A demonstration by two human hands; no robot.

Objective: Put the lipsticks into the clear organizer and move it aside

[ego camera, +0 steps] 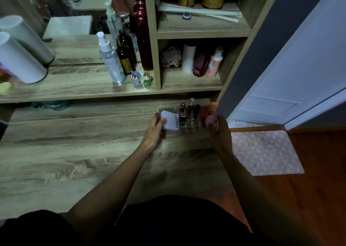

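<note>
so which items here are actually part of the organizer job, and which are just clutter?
In play:
- clear organizer, holding lipsticks
- left hand at its left end
- right hand at its right end

Clutter:
- spray bottle
- two small figurines
- dark red bottle
- bottles in the cubby
- white cylinders

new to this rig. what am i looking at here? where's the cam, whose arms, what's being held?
There is no robot: a person works with bare hands, filmed by one wide-angle camera on their head, looking forward and down. The two arms reaching up from the bottom are theirs. On the grey wood-grain dressing table, at its far right edge, sits a clear plastic organizer with lipsticks and small bottles standing in it, a white square compact and pink and orange makeup sponges. The left hand grips the organizer's left end, at the compact; the right hand grips its right end. Shelves behind hold spray bottles, dark bottles and two small toy figures.
</note>
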